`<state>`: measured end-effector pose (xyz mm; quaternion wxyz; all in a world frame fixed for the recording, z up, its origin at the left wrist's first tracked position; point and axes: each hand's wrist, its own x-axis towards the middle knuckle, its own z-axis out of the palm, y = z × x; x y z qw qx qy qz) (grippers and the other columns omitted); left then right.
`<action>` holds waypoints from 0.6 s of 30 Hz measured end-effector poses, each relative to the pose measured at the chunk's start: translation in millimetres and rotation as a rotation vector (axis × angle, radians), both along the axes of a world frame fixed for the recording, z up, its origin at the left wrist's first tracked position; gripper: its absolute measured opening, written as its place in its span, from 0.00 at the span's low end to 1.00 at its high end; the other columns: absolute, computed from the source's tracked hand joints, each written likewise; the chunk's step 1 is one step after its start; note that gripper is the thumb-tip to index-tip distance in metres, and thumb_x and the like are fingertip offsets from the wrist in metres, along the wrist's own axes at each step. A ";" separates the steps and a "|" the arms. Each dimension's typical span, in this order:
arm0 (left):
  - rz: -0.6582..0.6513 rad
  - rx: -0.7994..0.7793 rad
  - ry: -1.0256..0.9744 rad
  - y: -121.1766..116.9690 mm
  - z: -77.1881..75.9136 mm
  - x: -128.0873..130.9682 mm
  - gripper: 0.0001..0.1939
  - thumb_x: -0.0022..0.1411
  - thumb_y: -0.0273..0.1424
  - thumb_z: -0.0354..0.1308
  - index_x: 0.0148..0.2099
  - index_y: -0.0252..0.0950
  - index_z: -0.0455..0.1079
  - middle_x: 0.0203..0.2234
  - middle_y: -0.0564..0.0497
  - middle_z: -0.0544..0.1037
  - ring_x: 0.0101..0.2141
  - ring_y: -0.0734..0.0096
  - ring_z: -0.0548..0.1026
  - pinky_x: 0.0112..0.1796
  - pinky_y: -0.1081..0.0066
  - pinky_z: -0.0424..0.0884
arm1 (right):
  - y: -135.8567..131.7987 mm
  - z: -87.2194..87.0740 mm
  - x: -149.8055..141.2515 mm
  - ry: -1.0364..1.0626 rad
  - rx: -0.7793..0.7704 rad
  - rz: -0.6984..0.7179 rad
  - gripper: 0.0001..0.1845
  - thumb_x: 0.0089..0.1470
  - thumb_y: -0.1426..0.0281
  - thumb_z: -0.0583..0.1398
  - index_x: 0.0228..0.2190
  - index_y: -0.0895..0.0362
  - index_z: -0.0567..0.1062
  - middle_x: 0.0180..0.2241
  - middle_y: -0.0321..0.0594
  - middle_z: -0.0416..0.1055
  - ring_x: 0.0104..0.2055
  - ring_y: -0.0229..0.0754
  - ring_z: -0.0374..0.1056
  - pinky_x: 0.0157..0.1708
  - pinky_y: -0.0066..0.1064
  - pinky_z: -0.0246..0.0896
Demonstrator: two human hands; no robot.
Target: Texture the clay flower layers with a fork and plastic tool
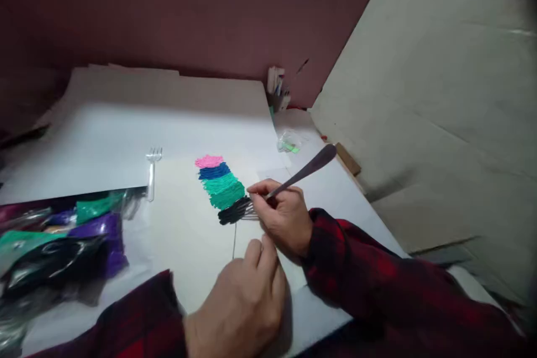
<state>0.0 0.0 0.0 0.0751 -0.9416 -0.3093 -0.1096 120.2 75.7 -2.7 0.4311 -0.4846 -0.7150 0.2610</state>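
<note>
My right hand (282, 213) is closed round a metal fork (308, 168), its tines pressed into a black patch of clay (233, 211) on a white sheet (184, 224). Above the black patch lie green (224, 189), blue (213, 171) and pink (208, 160) patches, stacked in a row. My left hand (241, 302) rests on the sheet just below, fingers curled into a loose fist, nothing visible in it. Both sleeves are red and black plaid.
A clear plastic fork (151, 170) lies left of the patches. Plastic bags of coloured clay (62, 240) sit at the left edge. A small clear wrapper (289, 142) and a box of small items (277, 88) are at the back. Cardboard sheets (436, 112) lean at right.
</note>
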 end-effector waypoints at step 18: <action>0.015 0.007 0.025 -1.3 -0.2 0.6 0.13 0.52 0.16 0.46 0.37 0.30 0.68 0.33 0.39 0.75 0.27 0.59 0.71 0.18 0.67 0.69 | -0.1 4.6 -3.4 -0.083 0.017 -0.003 0.08 0.49 0.77 0.55 0.28 0.62 0.75 0.14 0.29 0.59 0.14 0.27 0.53 0.16 0.20 0.51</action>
